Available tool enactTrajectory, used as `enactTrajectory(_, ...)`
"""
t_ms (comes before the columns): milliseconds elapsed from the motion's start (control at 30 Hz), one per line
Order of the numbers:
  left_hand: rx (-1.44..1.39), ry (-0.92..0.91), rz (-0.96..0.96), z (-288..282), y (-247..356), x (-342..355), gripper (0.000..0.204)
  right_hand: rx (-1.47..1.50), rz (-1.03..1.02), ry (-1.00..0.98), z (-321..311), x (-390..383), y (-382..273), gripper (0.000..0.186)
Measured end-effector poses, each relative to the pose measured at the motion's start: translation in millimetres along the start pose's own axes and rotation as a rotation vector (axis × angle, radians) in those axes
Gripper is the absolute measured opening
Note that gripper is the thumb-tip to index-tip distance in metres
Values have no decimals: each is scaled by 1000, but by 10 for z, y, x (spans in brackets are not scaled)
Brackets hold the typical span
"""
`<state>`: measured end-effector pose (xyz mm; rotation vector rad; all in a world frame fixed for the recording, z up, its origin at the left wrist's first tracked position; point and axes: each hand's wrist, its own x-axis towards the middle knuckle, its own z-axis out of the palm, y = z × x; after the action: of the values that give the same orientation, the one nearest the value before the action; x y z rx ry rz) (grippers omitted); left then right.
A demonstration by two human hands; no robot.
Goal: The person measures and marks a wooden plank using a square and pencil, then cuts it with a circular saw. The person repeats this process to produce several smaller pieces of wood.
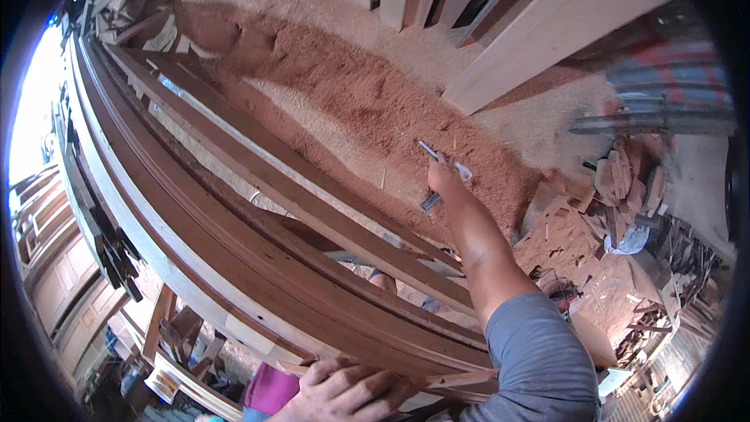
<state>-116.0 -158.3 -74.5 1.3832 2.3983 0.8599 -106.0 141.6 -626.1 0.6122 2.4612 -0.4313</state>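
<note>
Right hand (443,175) closed on slim pale tool (426,149), over sawdust (351,94); tool tip points far-left. Long brown timber (234,259) lies left, running far-left to near-right; left hand (351,391) nearer it, fingers bent, grip unclear.

We observe a floor (547,131) covered with loose reddish-brown sawdust (359,101), paler in patches. At the right, we note wood offcuts (621,176) heaped on it, a crumpled whitish scrap (627,241) among them.

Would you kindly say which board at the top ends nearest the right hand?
The long, rightmost slanting board; the others stop farther from the right hand.
</note>
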Motion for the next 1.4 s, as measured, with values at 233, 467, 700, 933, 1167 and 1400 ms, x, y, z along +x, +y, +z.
enactTrajectory(233,15,-27,-33,-61,52,-59,22,174,-41,-132,-380,-332,44,57)
enactTrajectory(467,55,41,-30,-14,40,-10,22,316,-9,148,527,-872,1110,66)
enactTrajectory(700,-27,23,44,-29,-105,1,32,177,-9,212,697,-790,1538,39)
enactTrajectory(933,-74,108,-16,33,118,-121,24,4,-358,-134,-976,-1834,517,51)
enactTrajectory(1167,-25,260,106,134,124,-184,39,-98,-150,-38,-3127,-3101,403,42)
enactTrajectory(1400,89,155,186,98,196,-166,57,218,-44,233,-4708,-5072,772,47)
